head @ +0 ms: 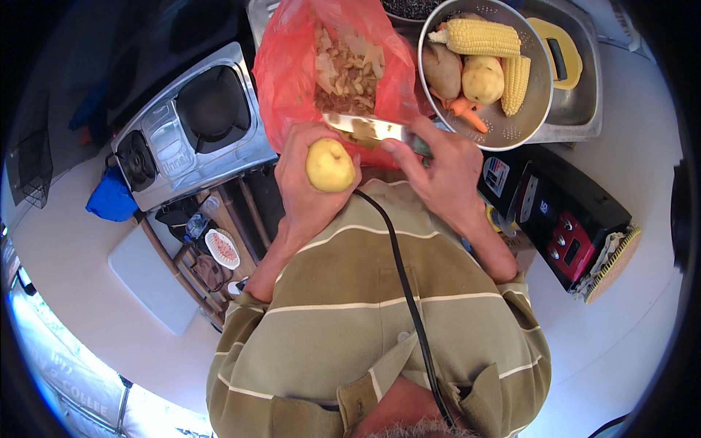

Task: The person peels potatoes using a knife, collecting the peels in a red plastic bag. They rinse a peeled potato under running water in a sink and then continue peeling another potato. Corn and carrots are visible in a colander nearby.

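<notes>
My left hand is closed around a peeled yellow potato, its smooth end facing up at me. In my right hand is a knife with a broad metal blade, its edge side close to the far side of the potato. Bits of brown peel cling to the blade. Just beyond both hands, a red plastic bag stands spread wide, with a heap of vegetable peelings inside. Part of the knife handle is hidden by my right fingers.
Right of the bag, a metal colander holds corn cobs, potatoes and carrots. Behind it is a steel sink with a yellow item. A gas stove stands left, a black appliance right.
</notes>
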A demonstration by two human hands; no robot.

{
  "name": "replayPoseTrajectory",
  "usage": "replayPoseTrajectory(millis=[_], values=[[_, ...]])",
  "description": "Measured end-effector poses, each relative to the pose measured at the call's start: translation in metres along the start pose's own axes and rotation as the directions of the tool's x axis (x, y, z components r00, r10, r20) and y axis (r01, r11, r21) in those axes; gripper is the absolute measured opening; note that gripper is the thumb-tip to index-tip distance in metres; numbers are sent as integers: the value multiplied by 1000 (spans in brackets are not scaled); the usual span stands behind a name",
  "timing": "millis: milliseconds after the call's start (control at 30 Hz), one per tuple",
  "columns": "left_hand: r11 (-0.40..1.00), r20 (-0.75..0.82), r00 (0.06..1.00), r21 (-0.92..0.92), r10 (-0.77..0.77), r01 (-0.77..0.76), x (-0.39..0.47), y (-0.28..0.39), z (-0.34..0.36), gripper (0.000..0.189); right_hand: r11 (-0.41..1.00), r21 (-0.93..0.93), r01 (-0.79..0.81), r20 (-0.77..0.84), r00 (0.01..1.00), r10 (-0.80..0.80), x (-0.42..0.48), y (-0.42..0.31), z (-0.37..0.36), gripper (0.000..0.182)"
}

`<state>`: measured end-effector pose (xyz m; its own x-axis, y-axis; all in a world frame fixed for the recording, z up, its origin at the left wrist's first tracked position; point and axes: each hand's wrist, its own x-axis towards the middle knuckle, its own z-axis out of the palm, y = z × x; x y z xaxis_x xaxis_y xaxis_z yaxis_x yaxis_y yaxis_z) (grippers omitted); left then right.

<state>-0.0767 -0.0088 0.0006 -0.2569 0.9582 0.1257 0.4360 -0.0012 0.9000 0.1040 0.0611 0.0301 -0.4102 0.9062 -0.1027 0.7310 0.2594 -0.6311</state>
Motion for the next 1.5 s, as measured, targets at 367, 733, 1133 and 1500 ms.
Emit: replayPoseTrajectory(millis=[367, 733, 1133, 1500], values=[[497, 388, 848, -690, -361, 527, 8, -12, -6, 53, 928, 372, -4, 39, 999, -12, 4, 11, 11, 30], [448, 238, 808, -731, -539, 514, 11, -14, 7, 76, 955, 273, 116, 177, 970, -169, 3, -16, 8, 37], [633, 89, 872, -652, -482, 417, 7, -18, 4, 103, 970, 203, 137, 184, 967, -176, 4, -22, 10, 39], [713, 60, 899, -587, -434, 383, 3, -19, 5, 113, 904, 426, -35, 205, 977, -59, 5, -21, 6, 39]])
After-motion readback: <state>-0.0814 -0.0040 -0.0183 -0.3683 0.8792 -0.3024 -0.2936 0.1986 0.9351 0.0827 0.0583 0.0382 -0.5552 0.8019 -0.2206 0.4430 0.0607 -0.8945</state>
